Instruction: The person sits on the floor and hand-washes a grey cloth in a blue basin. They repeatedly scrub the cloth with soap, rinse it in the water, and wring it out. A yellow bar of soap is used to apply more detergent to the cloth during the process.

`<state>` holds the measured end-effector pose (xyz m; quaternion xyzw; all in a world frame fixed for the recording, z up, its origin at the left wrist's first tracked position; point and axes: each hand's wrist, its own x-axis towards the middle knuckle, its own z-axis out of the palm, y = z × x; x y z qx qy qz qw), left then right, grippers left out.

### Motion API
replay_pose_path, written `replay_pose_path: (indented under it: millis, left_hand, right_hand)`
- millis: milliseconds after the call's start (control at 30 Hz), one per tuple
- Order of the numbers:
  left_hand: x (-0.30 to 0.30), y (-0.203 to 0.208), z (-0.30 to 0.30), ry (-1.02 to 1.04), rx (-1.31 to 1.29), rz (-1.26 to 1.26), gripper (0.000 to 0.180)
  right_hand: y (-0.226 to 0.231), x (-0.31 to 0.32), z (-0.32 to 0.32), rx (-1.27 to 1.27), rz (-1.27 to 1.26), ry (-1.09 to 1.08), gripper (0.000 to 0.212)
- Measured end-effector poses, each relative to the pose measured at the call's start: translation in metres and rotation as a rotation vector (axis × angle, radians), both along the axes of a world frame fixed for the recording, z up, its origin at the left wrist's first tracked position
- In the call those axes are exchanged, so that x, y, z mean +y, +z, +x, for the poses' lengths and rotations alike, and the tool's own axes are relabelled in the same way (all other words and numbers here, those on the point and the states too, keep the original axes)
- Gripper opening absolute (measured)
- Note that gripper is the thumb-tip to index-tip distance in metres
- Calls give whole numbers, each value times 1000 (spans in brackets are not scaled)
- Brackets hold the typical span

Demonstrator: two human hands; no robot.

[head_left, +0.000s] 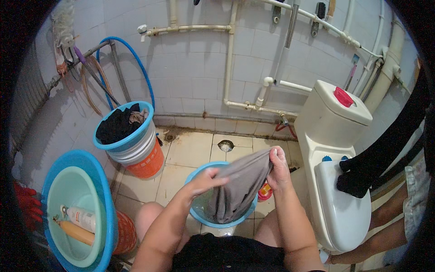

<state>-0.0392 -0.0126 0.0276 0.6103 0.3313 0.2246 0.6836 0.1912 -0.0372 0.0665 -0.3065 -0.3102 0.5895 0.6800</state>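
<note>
A wet grey-brown cloth garment (242, 183) is stretched between my two hands, its lower part hanging into a small blue basin (195, 213) on the floor. My right hand (279, 167) is closed round the upper right corner, raised above the basin. On the other side, my left hand (206, 182) is slightly smeared by motion, with the cloth's left edge between thumb and fingers. Water shows in the basin to the left of the cloth. A red and yellow object (265, 191) lies by the basin's right rim, partly hidden behind my right hand and the cloth.
Left stands a bucket (149, 158) topped by a blue basin of dark clothes (118, 126). Nearer, a pale green basin (56, 190) holding bottles sits in a larger blue one. Right are a toilet (342, 217), black hanging fabric (385, 149) and a person's bare legs (385, 240). A floor drain (225, 145) lies ahead.
</note>
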Motion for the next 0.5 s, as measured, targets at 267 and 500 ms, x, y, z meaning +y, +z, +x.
replay_pose_path:
  millis: [267,500]
  left_hand:
    - [-5,4,29,626,-762,-528,36]
    - [-34,18,75,648,-920,-833,30]
  right_hand:
    - [22,-48,-85,-1231,336,-26,24]
    - [-38,2,-81,-1702,310,-287,25]
